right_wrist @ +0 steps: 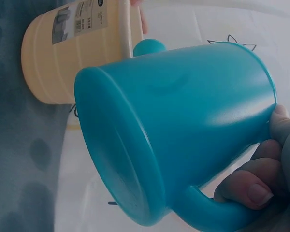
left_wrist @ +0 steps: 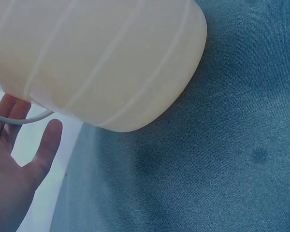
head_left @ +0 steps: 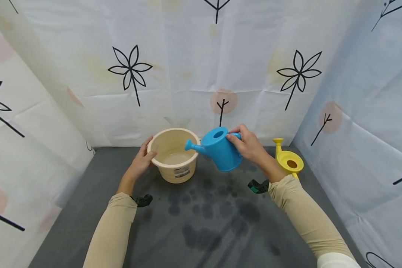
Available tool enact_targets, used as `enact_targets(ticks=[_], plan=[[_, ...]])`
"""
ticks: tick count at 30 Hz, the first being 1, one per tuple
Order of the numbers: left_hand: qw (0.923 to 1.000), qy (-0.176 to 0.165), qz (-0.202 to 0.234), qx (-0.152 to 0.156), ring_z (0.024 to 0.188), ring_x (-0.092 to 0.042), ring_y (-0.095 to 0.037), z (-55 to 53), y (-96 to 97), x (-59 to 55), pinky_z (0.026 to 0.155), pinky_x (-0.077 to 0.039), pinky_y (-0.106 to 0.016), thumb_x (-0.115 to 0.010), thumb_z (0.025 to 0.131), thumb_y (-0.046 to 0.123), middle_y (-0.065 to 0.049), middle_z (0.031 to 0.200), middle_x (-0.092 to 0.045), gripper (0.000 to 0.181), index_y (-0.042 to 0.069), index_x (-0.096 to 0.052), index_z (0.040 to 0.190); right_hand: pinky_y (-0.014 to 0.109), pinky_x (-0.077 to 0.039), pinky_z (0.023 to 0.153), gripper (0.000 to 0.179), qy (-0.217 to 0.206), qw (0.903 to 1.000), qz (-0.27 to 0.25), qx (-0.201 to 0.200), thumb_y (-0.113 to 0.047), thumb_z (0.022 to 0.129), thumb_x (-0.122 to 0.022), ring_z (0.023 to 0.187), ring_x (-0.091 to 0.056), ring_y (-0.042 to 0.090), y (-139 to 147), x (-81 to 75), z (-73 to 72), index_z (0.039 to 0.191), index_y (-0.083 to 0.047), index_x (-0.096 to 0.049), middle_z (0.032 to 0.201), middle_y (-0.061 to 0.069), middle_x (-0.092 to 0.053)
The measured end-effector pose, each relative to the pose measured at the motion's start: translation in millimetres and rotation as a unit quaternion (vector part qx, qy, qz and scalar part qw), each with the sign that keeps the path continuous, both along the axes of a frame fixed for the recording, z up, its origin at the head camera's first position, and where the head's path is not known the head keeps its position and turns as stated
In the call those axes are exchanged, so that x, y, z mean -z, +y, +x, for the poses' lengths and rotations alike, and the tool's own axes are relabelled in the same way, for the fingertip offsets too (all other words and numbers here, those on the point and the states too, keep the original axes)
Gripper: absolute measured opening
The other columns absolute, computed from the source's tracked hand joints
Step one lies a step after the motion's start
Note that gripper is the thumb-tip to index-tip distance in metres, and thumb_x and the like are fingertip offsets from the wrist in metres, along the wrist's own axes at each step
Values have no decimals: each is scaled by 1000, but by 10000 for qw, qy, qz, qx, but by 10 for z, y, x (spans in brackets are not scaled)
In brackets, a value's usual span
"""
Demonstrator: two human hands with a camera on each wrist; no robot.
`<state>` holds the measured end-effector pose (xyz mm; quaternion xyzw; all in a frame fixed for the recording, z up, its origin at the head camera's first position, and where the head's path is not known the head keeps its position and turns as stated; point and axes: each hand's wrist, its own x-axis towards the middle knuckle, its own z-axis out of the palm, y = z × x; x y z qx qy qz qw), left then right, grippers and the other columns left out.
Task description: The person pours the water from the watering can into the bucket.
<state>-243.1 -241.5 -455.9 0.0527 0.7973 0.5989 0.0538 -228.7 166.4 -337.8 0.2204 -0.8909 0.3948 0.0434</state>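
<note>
In the head view my left hand (head_left: 142, 158) grips the near left rim of a cream plastic bucket (head_left: 175, 173), thumb over the rim and fingers outside. The left wrist view shows that hand (left_wrist: 14, 169) by the bucket's ribbed wall (left_wrist: 111, 53) and its thin handle (left_wrist: 26, 120). My right hand (head_left: 249, 145) holds a blue watering can (head_left: 222, 150) by its back handle, off the table. The can tips left, with its spout end over the bucket's right rim. I cannot see any water flowing. In the right wrist view, fingers (right_wrist: 249, 186) curl round the can's handle.
A yellow watering can (head_left: 289, 162) stands at the right, beside my right forearm. Dark wet-looking spots (head_left: 207, 212) mark the grey table cover (head_left: 167, 238). Printed white sheets (head_left: 187, 74) close off the back and both sides.
</note>
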Motion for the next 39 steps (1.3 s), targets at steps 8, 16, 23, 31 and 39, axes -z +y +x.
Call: enact_targets(ticks=[8, 16, 23, 31, 39], plan=[[9990, -51, 427, -128, 85, -68, -5, 57, 62, -170, 72, -57, -22, -49, 103, 12, -35, 153, -33, 75, 18, -8, 166, 61, -49, 98, 29, 56, 9998, 166, -43, -21, 108, -51, 119, -61, 46, -19, -67, -28, 123, 3, -49, 129, 29, -60], [9978, -112, 564, -329, 75, -66, 0, 143, 120, -337, 68, -55, -19, -48, 101, 8, -37, 151, -34, 71, 9, -14, 163, 59, -50, 96, 28, -49, 9993, 344, -97, -21, 108, -51, 116, -62, 46, -46, -129, -41, 122, 3, -48, 127, 29, -61], [9958, 5, 825, -407, 72, -66, -3, 142, 173, -276, 66, -54, -21, -45, 99, 9, -35, 154, -32, 74, 11, -12, 164, 57, -51, 94, 28, -62, 9983, 571, -96, -23, 108, -50, 113, -63, 45, -47, -171, -72, 121, 2, -47, 126, 28, -61], [9937, 102, 963, -560, 70, -65, -4, 135, 192, -253, 64, -52, -21, -45, 97, 7, -33, 154, -34, 74, 10, -14, 164, 56, -51, 92, 31, -76, 9968, 778, -154, -25, 108, -50, 110, -65, 44, -75, -215, -92, 123, 1, -47, 124, 28, -63], [9887, 198, 1160, -931, 70, -63, -2, 136, 255, -228, 63, -50, -19, -46, 95, 3, -31, 150, -39, 71, 9, -21, 162, 54, -51, 93, 33, -222, 9949, 962, -196, -27, 109, -49, 112, -64, 43, -109, -294, -109, 125, 1, -46, 127, 28, -62]])
